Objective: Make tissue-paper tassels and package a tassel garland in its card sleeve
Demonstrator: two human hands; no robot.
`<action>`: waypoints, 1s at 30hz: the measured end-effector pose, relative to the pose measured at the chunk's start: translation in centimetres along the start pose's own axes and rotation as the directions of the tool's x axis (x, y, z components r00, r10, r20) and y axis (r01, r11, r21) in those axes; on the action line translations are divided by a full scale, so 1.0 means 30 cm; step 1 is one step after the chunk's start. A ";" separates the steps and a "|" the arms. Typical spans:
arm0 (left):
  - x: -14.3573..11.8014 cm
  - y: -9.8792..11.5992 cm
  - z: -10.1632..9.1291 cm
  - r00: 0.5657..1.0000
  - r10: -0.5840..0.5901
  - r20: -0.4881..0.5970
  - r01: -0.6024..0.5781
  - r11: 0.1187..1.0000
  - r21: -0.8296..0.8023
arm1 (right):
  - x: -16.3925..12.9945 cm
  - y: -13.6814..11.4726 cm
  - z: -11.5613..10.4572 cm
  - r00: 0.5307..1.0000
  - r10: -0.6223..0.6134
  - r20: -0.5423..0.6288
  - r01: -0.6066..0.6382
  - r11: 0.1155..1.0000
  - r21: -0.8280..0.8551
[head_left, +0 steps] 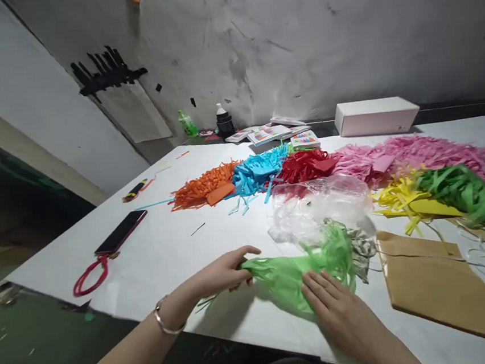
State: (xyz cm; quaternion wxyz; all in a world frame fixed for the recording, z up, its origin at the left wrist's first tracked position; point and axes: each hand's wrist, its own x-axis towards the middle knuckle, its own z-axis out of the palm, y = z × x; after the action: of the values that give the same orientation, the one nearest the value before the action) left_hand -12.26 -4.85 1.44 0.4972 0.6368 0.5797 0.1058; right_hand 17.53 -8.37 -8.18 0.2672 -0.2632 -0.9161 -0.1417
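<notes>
A piece of light green fringed tissue paper (277,279) lies across the front of the white table. My left hand (227,269), with a silver bangle at the wrist, grips its gathered left end between thumb and fingers; the fingertips are partly hidden. My right hand (334,305) rests flat on the paper's middle, fingers stretched out and side by side. Loose green strips bunch up beyond the right fingertips. Against them on the right lies a crumpled grey-green bundle (362,247). Just behind the paper sits a clear plastic bag (322,203).
Fringed paper heaps in orange (204,185), blue (258,169), red (305,164), pink (428,155), yellow (407,197) and dark green (471,194) line the back. Brown cardboard (441,288) lies right, a phone (121,232) left. A white box (377,116) stands by the wall.
</notes>
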 end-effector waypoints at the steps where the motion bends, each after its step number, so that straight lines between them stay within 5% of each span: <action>1: -0.019 -0.024 -0.006 0.989 0.082 -0.120 -0.063 0.986 0.157 | 0.005 -0.022 0.038 1.000 0.009 0.016 -0.009 1.000 0.016; 3: -0.053 -0.055 0.015 0.911 0.344 -0.227 -0.221 0.873 0.435 | 0.007 -0.050 0.082 1.000 0.019 0.015 -0.019 0.999 0.050; 6: -0.076 -0.066 0.116 0.795 0.607 -0.021 -0.473 0.641 0.605 | -0.012 -0.043 0.078 0.999 0.035 0.020 -0.037 0.993 0.114; 9: -0.055 -0.066 0.240 0.747 0.652 0.131 -0.574 0.532 0.623 | -0.054 -0.003 0.034 0.996 -0.034 0.081 0.020 0.986 0.164; 14: -0.010 -0.091 0.335 0.702 0.711 0.034 -0.577 0.541 0.612 | -0.109 0.023 -0.036 0.995 0.029 0.095 -0.053 0.963 0.264; 24: -0.035 -0.076 0.338 0.789 0.609 -0.079 -0.526 0.738 0.423 | -0.076 -0.012 -0.083 0.923 0.340 0.178 -0.384 0.812 0.440; 30: -0.011 -0.065 0.354 0.819 0.551 -0.157 -0.457 0.794 0.401 | -0.039 -0.041 -0.045 0.970 0.241 0.027 -0.238 0.926 0.293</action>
State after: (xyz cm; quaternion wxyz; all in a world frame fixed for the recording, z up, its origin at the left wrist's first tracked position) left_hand -6.07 -10.88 -5.02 0.2481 0.8260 0.4574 0.2166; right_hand 18.24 -10.41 -7.88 0.3229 -0.3296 -0.8867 0.0286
